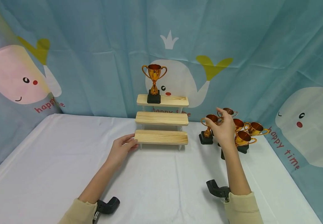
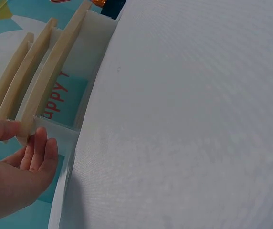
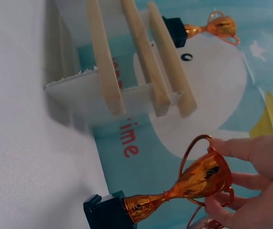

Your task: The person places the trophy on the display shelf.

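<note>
Pinching the left end of the lowest wooden step (image 1: 161,137) near the middle of the head view, the left hand (image 1: 123,147) is well apart from the right hand (image 1: 223,129), which grips a gold trophy (image 1: 207,135) by its cup, right of center (other trophies (image 1: 243,137) cluster just beside). Another trophy (image 1: 154,79) stands on the top step (image 1: 175,100), upper middle.
</note>
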The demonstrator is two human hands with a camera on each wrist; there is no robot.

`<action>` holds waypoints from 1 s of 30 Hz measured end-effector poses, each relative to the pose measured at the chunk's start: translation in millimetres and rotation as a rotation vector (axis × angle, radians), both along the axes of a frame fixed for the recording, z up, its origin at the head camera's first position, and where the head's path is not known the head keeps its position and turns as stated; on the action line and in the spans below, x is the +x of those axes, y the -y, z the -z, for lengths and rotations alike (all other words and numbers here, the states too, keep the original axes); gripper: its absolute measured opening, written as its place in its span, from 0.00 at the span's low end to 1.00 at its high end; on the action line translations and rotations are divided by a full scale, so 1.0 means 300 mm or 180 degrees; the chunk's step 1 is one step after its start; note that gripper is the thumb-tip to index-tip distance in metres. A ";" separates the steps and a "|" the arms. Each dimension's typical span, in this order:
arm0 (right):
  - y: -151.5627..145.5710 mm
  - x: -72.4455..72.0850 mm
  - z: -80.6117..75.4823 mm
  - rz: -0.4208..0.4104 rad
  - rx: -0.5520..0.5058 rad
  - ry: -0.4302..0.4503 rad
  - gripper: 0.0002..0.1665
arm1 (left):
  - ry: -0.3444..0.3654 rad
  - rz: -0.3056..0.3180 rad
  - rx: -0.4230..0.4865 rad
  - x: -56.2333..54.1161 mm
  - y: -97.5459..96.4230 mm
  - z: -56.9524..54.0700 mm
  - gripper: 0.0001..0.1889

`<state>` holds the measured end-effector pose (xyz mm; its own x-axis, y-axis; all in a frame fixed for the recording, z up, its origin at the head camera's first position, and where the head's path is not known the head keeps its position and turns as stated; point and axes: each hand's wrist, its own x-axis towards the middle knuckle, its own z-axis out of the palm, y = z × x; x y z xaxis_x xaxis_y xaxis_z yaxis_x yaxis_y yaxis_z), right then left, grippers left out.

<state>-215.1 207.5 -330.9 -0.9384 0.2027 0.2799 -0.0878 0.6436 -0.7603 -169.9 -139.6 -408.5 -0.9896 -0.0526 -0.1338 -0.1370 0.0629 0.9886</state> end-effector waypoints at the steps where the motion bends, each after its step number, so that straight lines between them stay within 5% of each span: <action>1: -0.002 -0.001 -0.001 -0.0037 0.0010 0.0086 0.39 | -0.0005 0.0001 0.0005 0.000 0.000 0.000 0.25; 14: -0.016 -0.008 -0.007 -0.0253 -0.0125 0.0567 0.39 | 0.0052 -0.0030 -0.0038 -0.003 -0.005 -0.002 0.25; 30: -0.018 -0.002 -0.011 -0.0225 0.0015 0.0428 0.35 | 0.0026 -0.0030 -0.0004 -0.005 -0.004 -0.004 0.25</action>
<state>-215.8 212.9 -327.6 -0.9794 0.1336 0.1514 -0.0306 0.6430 -0.7652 -171.4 -138.4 -407.5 -0.9880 -0.0620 -0.1418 -0.1456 0.0628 0.9873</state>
